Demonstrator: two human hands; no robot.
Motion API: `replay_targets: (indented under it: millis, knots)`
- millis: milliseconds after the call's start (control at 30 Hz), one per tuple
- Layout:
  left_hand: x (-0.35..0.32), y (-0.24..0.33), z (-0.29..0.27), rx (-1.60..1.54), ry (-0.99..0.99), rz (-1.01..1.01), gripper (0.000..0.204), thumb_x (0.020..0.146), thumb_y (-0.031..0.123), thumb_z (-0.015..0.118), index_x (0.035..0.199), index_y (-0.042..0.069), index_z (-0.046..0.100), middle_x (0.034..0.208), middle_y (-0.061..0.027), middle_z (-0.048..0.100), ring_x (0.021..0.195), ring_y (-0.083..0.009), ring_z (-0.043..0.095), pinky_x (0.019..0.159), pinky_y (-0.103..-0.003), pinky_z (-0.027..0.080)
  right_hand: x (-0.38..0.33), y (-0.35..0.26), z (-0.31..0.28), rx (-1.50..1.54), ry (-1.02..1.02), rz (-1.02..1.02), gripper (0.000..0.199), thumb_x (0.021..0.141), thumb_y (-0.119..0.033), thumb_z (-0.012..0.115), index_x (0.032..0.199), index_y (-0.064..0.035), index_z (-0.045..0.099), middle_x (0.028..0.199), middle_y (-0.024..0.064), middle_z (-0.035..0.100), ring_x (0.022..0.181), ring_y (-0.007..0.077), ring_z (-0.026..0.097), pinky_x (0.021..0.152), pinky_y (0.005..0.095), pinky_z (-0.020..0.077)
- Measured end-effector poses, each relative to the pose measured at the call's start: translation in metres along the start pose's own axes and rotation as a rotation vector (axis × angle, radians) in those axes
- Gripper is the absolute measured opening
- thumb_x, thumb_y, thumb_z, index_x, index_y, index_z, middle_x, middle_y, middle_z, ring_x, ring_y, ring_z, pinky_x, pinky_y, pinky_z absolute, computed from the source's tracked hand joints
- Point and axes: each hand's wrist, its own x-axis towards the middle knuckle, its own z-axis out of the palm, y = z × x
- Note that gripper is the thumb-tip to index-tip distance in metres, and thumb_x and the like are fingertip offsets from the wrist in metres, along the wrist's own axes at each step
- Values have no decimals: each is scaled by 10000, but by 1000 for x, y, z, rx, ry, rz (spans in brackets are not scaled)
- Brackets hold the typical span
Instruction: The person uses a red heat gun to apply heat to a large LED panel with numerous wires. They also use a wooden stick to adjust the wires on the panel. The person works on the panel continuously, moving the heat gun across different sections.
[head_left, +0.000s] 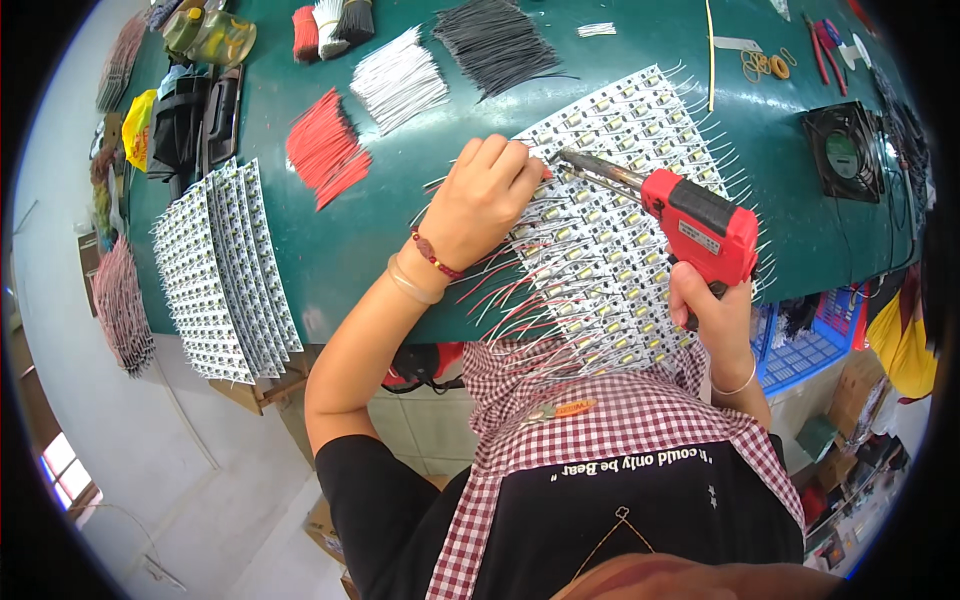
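Observation:
My right hand (712, 312) grips a red and black soldering gun (703, 222) by its handle. The gun's dark tip points left and reaches the upper part of a white LED circuit board panel (622, 318). Next to that tip, the fingers of my left hand (482, 190) are pinched together at the panel's left edge. Thin wire ends stick out on the left side of this hand; its fingertips are partly hidden. Rows of small LED modules cover the panel, and many white, red and black wires (515, 305) fan out from its sides.
Cut wires lie in red (327, 150), white (400, 82) and black (495, 45) piles on the green table (330, 270). More LED panels (220, 280) are stacked at the left edge. A small fan (843, 152) stands at right, above a blue crate (812, 350).

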Motion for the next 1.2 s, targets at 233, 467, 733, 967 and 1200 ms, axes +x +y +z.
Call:
replay_targets:
  millis: [233,467,733,967,1200]
  knots:
    - [0,2,1,8,-25,-7,183,760,50,647,936,6,632,818,-77,467,769,-229,506,693,-337,426,1,2,0,9,-23,14,166,875,-118,686,970,-11,602,621,-8,563,466,47,501,421,202,386]
    - [3,1,0,31,-32,19,105,770,67,590,852,10,622,820,-69,485,800,-209,498,714,-323,418,-1,-2,8,-58,2,-29,107,910,-104,609,911,3,601,584,12,554,464,72,506,428,216,387]
    - [4,2,-2,-12,-50,-1,148,759,38,623,906,19,633,803,-70,467,777,-225,506,705,-336,422,-3,2,2,-3,-18,8,222,864,-108,701,1025,5,595,676,-5,579,497,50,512,446,204,411]
    - [4,1,-1,-3,-37,10,135,766,47,614,898,24,631,804,-66,470,781,-218,506,706,-334,420,-4,0,7,-105,-11,-31,176,890,-100,642,1018,15,604,619,3,564,476,62,500,437,216,389]
    - [4,1,-1,7,-35,18,119,772,60,620,886,29,628,807,-61,480,784,-211,511,713,-335,423,-10,3,-2,48,23,-44,155,881,-117,677,954,-2,605,639,8,587,490,70,529,448,221,411]
